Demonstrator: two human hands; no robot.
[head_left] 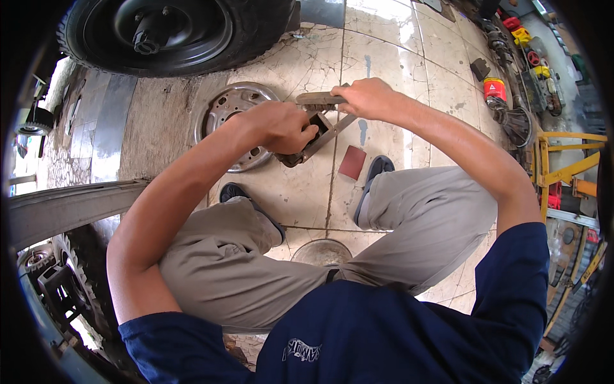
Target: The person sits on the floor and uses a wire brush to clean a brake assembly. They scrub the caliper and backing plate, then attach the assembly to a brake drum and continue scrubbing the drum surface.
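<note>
My left hand (286, 126) is closed round a dark, worn metal bracket (327, 136) with a boxy hollow and a long flat arm. My right hand (369, 100) is closed on the end of a wooden-backed brush (314, 98). The brush's dark bristles point down at the bracket's upper end; whether they touch it I cannot tell. Both hands are in front of me, above the tiled floor. Behind my left hand a bare steel wheel rim (216, 109) lies flat on the floor. A reddish-brown square of sandpaper (352, 162) lies beside my right foot.
A large tyre on a black wheel (256, 40) is at the far left. On the right are a red and yellow can (494, 89), greasy metal parts (515, 125) and a yellow metal frame (571, 171). A grey metal beam (77, 208) reaches in from the left. A round seat (323, 251) is beneath me.
</note>
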